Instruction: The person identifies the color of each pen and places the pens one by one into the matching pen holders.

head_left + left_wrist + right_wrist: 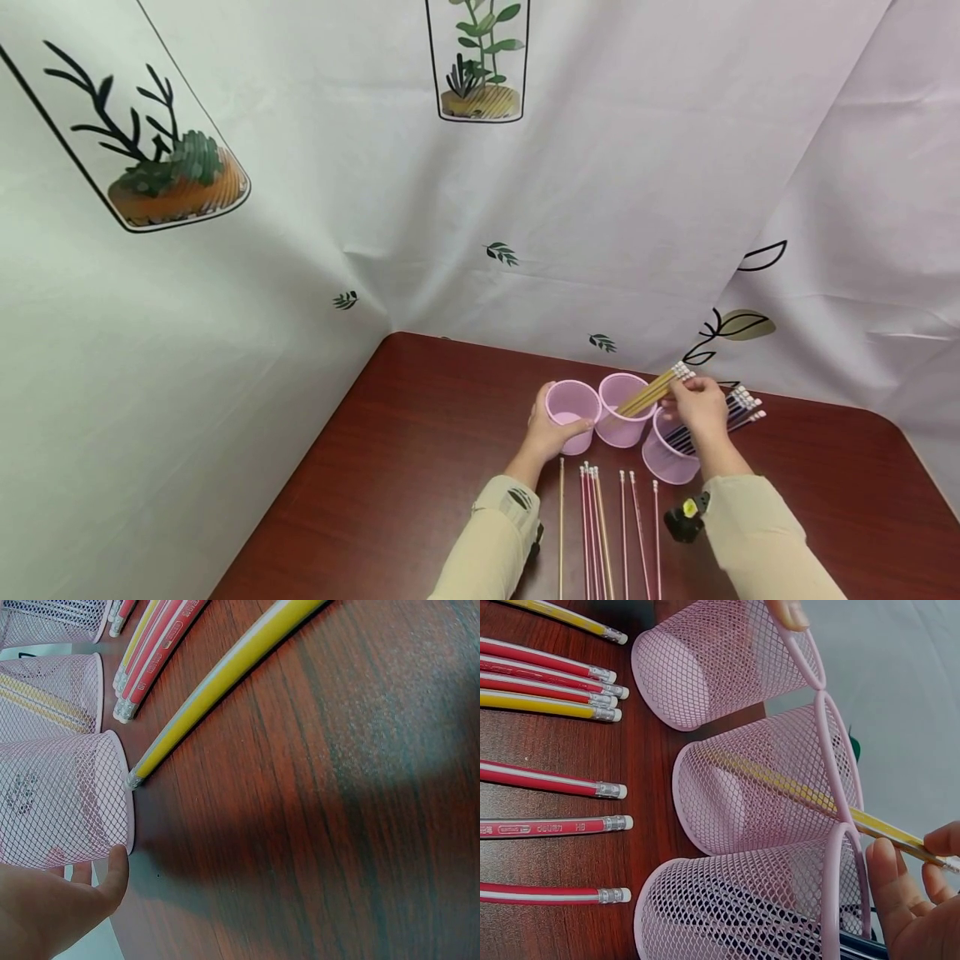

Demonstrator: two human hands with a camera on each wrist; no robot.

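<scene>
A pink mesh cup (573, 417) stands at the left of three, and nothing shows inside it. My left hand (549, 429) grips its side, the thumb near the rim. Yellow pencils (647, 398) lean in the middle mesh cup (742, 795), eraser ends sticking out to the right. My right hand (699, 404) pinches a yellow pencil near its eraser end; the right wrist view shows thumb and fingers on either side of it (919, 892). Beneath that hand, the right mesh cup (667, 462) holds several dark pencils (738, 408).
Loose pencils lie in front of the cups, eraser ends toward them: a lone yellow pencil (561, 525), a bunch of red and yellow pencils (592, 525) and separate red pencils (657, 533). The dark red table (375, 483) meets a patterned white cloth (450, 292) behind.
</scene>
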